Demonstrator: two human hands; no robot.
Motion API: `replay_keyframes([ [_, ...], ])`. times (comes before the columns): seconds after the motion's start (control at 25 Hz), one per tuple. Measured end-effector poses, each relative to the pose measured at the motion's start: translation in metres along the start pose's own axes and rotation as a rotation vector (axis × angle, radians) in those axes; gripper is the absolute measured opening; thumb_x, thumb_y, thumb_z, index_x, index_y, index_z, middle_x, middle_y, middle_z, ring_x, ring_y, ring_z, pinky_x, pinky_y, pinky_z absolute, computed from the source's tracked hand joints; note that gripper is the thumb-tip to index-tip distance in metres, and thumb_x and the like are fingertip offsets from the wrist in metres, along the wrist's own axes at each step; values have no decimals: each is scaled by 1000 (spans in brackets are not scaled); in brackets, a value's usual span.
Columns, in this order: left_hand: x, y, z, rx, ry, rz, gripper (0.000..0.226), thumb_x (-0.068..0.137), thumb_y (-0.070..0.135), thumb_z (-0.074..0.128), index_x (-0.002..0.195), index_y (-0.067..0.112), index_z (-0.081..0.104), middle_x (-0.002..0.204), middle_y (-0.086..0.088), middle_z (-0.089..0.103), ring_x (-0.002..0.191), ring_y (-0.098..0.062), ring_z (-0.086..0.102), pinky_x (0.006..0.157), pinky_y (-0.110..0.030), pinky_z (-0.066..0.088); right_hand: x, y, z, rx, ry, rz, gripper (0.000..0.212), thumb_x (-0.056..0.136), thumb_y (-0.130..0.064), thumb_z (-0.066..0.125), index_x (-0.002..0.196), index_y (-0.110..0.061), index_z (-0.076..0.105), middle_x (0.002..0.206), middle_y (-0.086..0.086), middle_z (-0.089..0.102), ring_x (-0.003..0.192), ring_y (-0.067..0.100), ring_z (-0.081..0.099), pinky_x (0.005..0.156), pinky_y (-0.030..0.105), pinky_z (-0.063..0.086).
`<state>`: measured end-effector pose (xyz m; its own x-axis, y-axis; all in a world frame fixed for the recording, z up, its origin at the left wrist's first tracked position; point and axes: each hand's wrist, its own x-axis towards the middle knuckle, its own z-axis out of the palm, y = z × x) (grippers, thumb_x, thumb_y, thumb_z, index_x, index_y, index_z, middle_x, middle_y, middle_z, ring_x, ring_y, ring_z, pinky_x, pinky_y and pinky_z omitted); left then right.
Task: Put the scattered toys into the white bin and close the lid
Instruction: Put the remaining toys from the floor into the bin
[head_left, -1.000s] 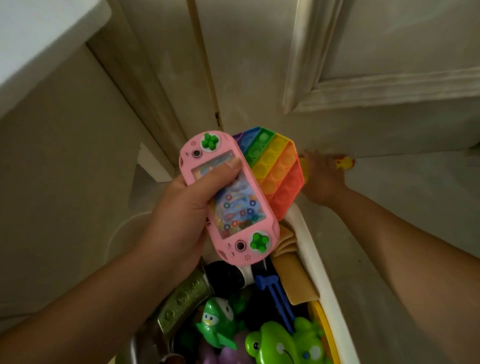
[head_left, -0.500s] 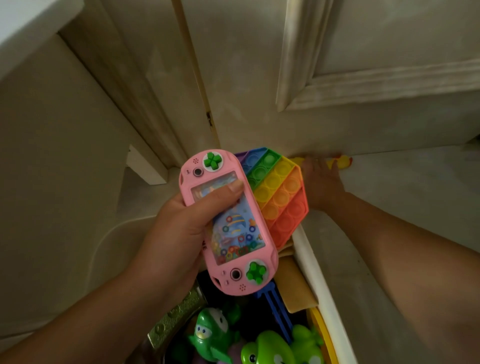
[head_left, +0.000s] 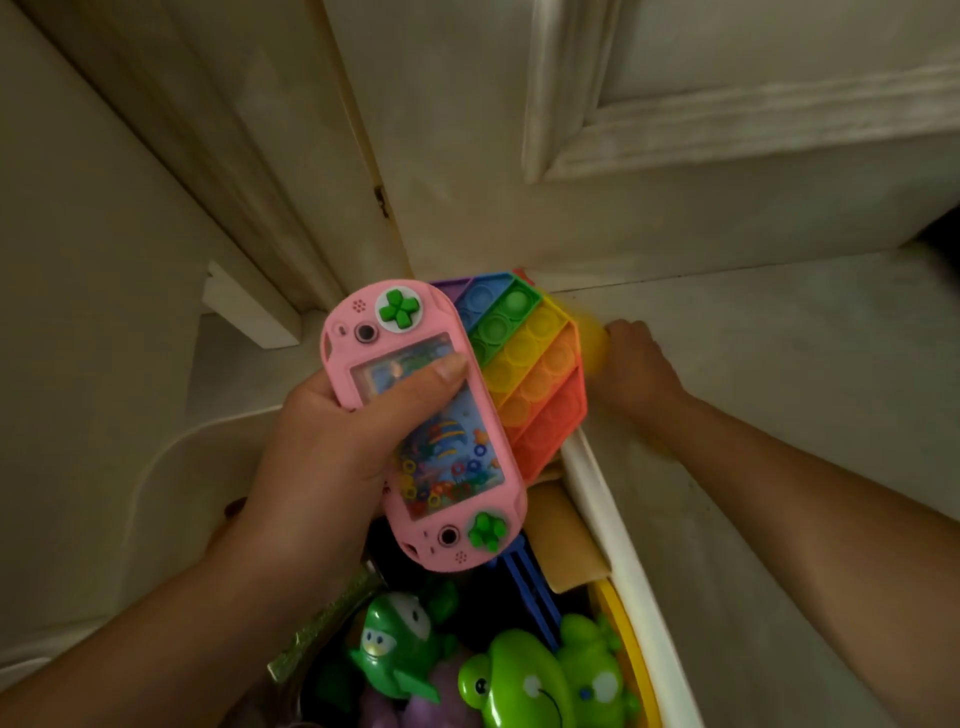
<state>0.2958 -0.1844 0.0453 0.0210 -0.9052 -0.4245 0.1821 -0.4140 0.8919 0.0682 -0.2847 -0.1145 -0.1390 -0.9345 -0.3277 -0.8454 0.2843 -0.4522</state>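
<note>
My left hand (head_left: 322, 467) grips a pink handheld water game (head_left: 415, 415), thumb across its screen, with a rainbow pop-it toy (head_left: 530, 364) held behind it. Both hang over the open white bin (head_left: 613, 519). In the bin lie a green frog (head_left: 524, 680), a green figure (head_left: 400, 644), a blue plastic piece (head_left: 530, 582) and a tan cloth (head_left: 566, 545). My right hand (head_left: 636, 364) reaches to the floor beyond the bin's far corner, fingers curled on a blurred yellow toy (head_left: 592, 340) that is mostly hidden by the pop-it.
A cream door (head_left: 675, 130) and its frame (head_left: 234, 156) stand close behind the bin. A curved white panel (head_left: 156, 467), perhaps the bin's lid, lies left of the bin. Pale floor (head_left: 779, 389) runs along the right of the rim.
My right hand has drawn back from the door toward the bin's corner with the yellow toy, whose orange end no longer shows. My left hand keeps both toys over the bin.
</note>
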Motion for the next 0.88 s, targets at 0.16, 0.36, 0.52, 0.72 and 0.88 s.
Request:
replay_keyframes([
  [0.16,-8,-2,-3,-28,43,14,27,68,22,70,94,14,72,91,-11,76,78,-27,74,65,-40,60,-42,-4,-35,306,48,54,66,68,-52,76,115,-13,50,106,6,61,84,22,65,62,29,45],
  [0.36,-37,1,-20,-98,7,-45,39,74,24,71,109,6,69,105,-18,73,95,-37,70,86,-56,54,-135,-34,-99,556,152,-4,67,78,-49,66,137,-38,36,92,-11,64,71,13,67,66,30,53],
  [0.52,-87,14,-38,-99,29,1,41,68,25,73,105,8,70,101,-18,74,88,-34,72,83,-52,56,-220,-65,-120,512,175,-75,73,68,-66,60,134,-46,35,99,-13,65,87,16,68,83,41,55],
  [0.72,-136,11,-54,-140,67,63,37,78,18,73,112,7,64,94,-15,75,82,-31,74,68,-40,59,-293,-82,-84,231,92,-73,72,72,-64,64,126,-25,38,109,-1,61,98,23,63,75,31,45],
  [0.88,-160,8,-60,16,53,64,25,80,21,73,102,9,68,87,-10,76,74,-27,75,62,-35,59,-327,-76,-52,-315,103,-226,88,81,-70,48,147,-27,8,133,7,40,104,32,61,73,35,45],
])
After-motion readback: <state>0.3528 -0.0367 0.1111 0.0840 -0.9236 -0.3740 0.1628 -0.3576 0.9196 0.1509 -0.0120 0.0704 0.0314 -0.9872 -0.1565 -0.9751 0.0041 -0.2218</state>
